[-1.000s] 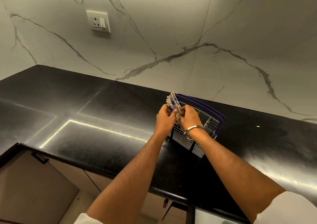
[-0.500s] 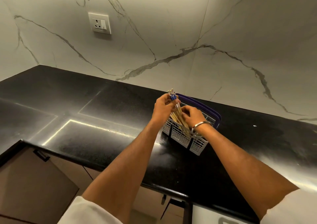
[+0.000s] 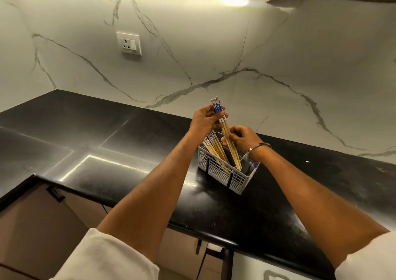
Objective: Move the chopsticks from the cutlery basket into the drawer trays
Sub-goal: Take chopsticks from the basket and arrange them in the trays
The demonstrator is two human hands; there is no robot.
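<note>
Head view: left hand [image 3: 205, 120] closed round the patterned tops of a few chopsticks [image 3: 228, 137], tips slanting down-right over the basket [image 3: 225, 172]. Right hand [image 3: 242, 137] pinching their shafts lower down; more sticks leaning inside, drawer out of sight

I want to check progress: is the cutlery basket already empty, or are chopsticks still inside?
Not empty. Several chopsticks stand leaning inside the cutlery basket, while the left hand holds a lifted bunch.
</note>
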